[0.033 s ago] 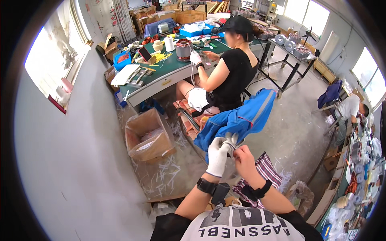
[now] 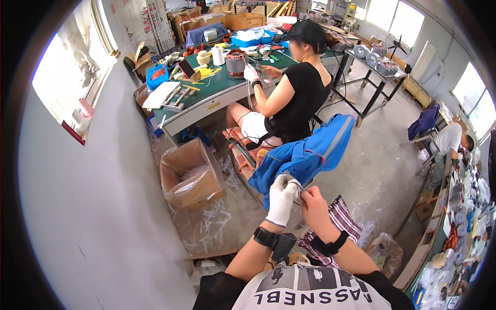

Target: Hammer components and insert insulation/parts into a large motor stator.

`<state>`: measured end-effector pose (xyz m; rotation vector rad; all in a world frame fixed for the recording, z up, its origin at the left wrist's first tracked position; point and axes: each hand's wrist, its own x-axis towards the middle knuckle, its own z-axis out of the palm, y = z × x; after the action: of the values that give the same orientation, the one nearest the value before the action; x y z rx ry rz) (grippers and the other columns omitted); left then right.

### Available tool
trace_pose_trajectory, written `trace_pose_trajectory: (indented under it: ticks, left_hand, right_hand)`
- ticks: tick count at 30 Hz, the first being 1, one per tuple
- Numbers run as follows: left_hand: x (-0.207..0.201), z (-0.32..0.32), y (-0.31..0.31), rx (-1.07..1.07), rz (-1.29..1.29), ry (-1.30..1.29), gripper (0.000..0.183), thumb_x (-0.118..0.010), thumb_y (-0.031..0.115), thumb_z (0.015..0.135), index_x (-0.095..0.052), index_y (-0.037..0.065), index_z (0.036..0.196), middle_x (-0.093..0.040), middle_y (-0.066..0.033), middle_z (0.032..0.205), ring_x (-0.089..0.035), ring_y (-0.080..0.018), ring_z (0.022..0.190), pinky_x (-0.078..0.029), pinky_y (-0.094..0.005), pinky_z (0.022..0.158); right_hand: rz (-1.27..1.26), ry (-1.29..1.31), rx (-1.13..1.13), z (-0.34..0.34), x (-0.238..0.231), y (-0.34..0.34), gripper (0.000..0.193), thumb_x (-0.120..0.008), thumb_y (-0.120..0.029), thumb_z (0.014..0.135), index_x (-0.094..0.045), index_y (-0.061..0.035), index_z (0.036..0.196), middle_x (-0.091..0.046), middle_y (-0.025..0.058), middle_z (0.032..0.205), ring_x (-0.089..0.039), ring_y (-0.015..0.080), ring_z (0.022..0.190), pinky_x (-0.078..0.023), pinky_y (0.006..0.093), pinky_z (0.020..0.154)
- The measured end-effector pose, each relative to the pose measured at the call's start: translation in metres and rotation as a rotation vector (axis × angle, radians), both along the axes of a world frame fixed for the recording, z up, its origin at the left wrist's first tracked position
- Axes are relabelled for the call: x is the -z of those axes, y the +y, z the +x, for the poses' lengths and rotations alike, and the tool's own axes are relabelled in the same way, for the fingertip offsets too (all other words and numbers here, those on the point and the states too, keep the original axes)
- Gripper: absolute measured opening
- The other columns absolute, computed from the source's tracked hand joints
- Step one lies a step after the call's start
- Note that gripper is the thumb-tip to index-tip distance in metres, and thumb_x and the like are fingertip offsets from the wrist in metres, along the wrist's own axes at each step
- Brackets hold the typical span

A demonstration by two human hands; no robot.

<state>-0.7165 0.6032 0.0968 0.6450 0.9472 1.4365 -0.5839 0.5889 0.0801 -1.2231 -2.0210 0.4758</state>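
My left hand (image 2: 282,200), in a white knitted glove, is closed with its fingers curled inward. My bare right hand (image 2: 313,204) is closed in a pinch just to its right, almost touching the glove. Between them shows a small, thin greyish piece (image 2: 300,190), mostly covered by the fingers; I cannot make out its kind. Both hands are in front of a blue jacket (image 2: 305,152) with a grey stripe, draped over a chair back. A plaid cloth (image 2: 345,218) lies below and to the right of my right hand.
A co-worker (image 2: 297,90) sits ahead at a green workbench (image 2: 206,93), handling a motor stator (image 2: 236,63). A cardboard box (image 2: 191,175) stands at left among paper strips (image 2: 214,222). A cluttered bench (image 2: 444,243) runs along the right; another person (image 2: 452,142) bends there.
The gloved left fingers have curled down; their greyish tips pointed up and away before. My right hand has barely moved and stays beside the glove.
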Motion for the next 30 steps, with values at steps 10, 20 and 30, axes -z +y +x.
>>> trace_pose_trajectory:
  ticks: [10,20,30]
  left_hand:
    - [0.009,0.084,-0.005,-0.048,0.261,0.987,0.018,-0.059,0.022,0.088,-0.067,0.011,0.099,-0.064,-0.0178,0.071,-0.064,-0.0361,0.066,-0.05,-0.0431,0.059]
    - [-0.035,0.149,0.003,-0.01,0.991,0.892,0.014,-0.064,0.016,0.079,-0.067,0.01,0.092,-0.063,-0.0108,0.069,-0.063,-0.0307,0.065,-0.048,-0.0416,0.059]
    - [-0.082,0.097,0.001,0.08,0.649,1.202,0.027,-0.054,0.002,0.075,-0.049,0.007,0.1,-0.06,-0.0169,0.08,-0.063,-0.0335,0.067,-0.05,-0.0444,0.062]
  right_hand:
    - [-0.887,1.563,-0.052,0.098,-0.001,0.038,0.027,-0.046,-0.002,0.083,-0.055,-0.0002,0.108,-0.059,0.0082,0.072,-0.057,0.0156,0.059,-0.048,0.03,0.056]
    - [-0.622,0.736,0.044,0.112,-0.066,0.043,0.03,-0.052,-0.031,0.092,-0.059,-0.0023,0.097,-0.063,0.0147,0.085,-0.062,0.0282,0.081,-0.051,0.0381,0.074]
    - [-0.479,1.553,-0.055,0.064,-0.122,0.045,0.012,-0.049,-0.017,0.091,-0.055,-0.0086,0.097,-0.061,0.006,0.097,-0.057,0.0235,0.091,-0.048,0.0364,0.082]
